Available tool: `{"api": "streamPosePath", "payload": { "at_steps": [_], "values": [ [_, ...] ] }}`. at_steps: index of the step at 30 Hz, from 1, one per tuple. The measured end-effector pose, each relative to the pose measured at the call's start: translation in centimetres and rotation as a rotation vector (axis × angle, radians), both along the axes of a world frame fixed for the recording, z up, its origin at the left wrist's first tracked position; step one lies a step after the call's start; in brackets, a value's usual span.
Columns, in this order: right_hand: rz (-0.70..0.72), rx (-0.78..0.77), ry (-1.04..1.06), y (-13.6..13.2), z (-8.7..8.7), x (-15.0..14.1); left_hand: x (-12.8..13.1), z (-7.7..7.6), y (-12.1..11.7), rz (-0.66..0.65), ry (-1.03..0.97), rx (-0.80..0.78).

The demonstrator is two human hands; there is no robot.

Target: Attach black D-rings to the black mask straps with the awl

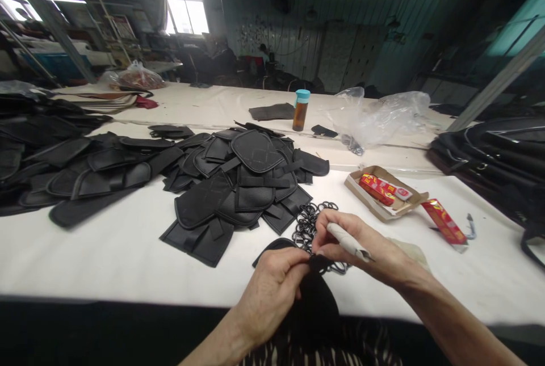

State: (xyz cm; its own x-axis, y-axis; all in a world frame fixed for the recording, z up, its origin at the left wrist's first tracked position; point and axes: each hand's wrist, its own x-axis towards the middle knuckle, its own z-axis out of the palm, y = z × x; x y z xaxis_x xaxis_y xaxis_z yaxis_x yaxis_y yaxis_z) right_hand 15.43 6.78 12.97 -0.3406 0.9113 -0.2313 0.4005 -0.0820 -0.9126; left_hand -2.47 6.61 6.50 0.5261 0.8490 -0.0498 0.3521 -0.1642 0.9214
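My left hand [272,289] is closed in a pinch on a black fabric piece [313,298] at the near table edge. My right hand [361,247] pinches the same piece from the right, and a crumpled white tube [349,242] lies across its fingers. A heap of black metal rings [313,221] sits just beyond both hands, touching the right fingers. A pile of black padded pieces [242,184] lies further back, left of centre.
An open cardboard box [383,191] with red packets stands to the right, another red packet [445,223] beside it. A bottle with a teal cap [300,109], clear plastic bags [378,116], more black pieces at left [76,167] and black bags at right [502,162] surround the white table [106,252].
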Motion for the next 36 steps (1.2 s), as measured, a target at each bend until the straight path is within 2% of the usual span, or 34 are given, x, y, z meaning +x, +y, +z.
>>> {"api": "streamPosePath", "payload": {
  "at_steps": [3, 6, 10, 13, 16, 18, 21, 23, 26, 32, 36],
  "values": [
    [-0.016, 0.046, 0.085, -0.1, -1.0, 0.1, 0.3, -0.1, -0.4, 0.057, -0.076, -0.169],
    [-0.151, 0.119, 0.156, -0.7, -2.8, -0.2, 0.5, -0.2, -0.5, 0.137, -0.147, -0.284],
    [-0.385, 0.196, 0.155, -2.3, -4.9, -1.1, 0.7, -0.3, -0.4, 0.26, -0.221, -0.326],
    [-0.438, 0.223, 0.22, -3.2, -6.3, -1.7, 1.0, -0.6, -0.4, 0.308, -0.251, -0.343],
    [-0.471, 0.278, 0.192, -3.6, -7.4, -2.6, 1.3, -0.8, -0.4, 0.35, -0.284, -0.37],
    [-0.5, 0.378, 0.159, -3.5, -7.9, -3.3, 1.4, -0.9, -0.3, 0.377, -0.311, -0.384],
    [-0.543, 0.618, 0.101, -3.4, -8.5, -4.0, 1.4, -1.0, -0.3, 0.403, -0.343, -0.384],
    [-0.541, 0.709, 0.081, -3.3, -8.7, -4.3, 1.4, -1.2, -0.3, 0.404, -0.375, -0.378],
    [-0.549, 0.661, 0.096, -3.4, -8.7, -4.4, 1.3, -1.6, -0.5, 0.4, -0.412, -0.378],
    [-0.582, 0.386, 0.122, -3.3, -7.3, -4.1, 1.1, -2.0, -1.2, 0.416, -0.451, -0.413],
    [-0.563, 0.35, 0.129, -3.3, -7.2, -4.0, 0.9, -1.5, -1.5, 0.426, -0.486, -0.469]
  ]
}}
